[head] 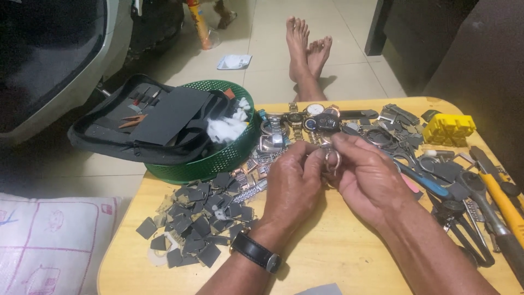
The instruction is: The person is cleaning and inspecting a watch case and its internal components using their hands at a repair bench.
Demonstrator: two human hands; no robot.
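Observation:
My left hand [292, 183] and my right hand [365, 175] meet over the middle of a low yellow wooden table [327, 257]. Together they pinch a small metal ring-shaped part [332, 159], probably a key ring or watch piece, between the fingertips. A dark key fob [326, 122] lies just beyond the fingers. My left wrist wears a black-strapped watch [256, 252]. Behind the hands lie several wristwatches [305, 117] and metal bracelets [251, 188].
A green mesh basket [218, 158] at the table's far left holds an open black tool case [147, 120] and white cotton [226, 128]. Dark grey square pads [196, 224] lie scattered left. Pliers, a hammer [499, 196] and a yellow block [448, 129] sit right. Bare feet [307, 49] rest beyond.

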